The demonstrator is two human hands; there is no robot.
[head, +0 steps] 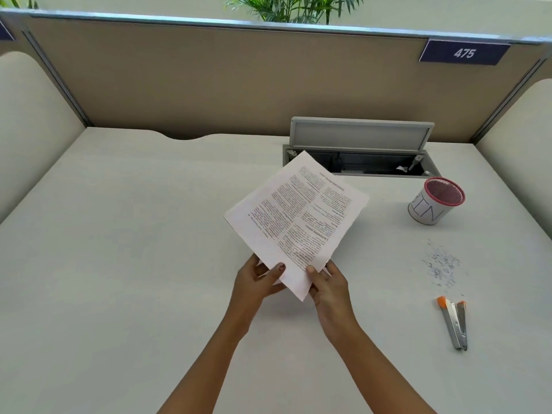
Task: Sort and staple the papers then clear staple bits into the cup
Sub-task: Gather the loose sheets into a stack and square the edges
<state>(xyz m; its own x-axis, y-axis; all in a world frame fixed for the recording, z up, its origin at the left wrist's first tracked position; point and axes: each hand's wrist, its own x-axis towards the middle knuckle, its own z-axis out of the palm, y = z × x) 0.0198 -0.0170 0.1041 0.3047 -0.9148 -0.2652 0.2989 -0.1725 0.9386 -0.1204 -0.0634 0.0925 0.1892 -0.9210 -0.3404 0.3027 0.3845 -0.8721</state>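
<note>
Both hands pinch the papers [295, 216] by their near corner, left hand [257, 282] & right hand [328, 286], well left of the stapler [454, 325], which lies long axis running away from the person, so right hand's nearer, I'd say.

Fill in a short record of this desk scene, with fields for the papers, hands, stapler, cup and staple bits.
Papers: printed sheets, held up over the desk
Left hand: pinches the papers' near corner, thumb on top
Right hand: pinches the same corner, thumb on top
Stapler: lies on the desk at right, arms splayed
Cup: stands at far right, red rim, marked BIN
Staple bits: scattered on the desk between stapler and cup
</note>
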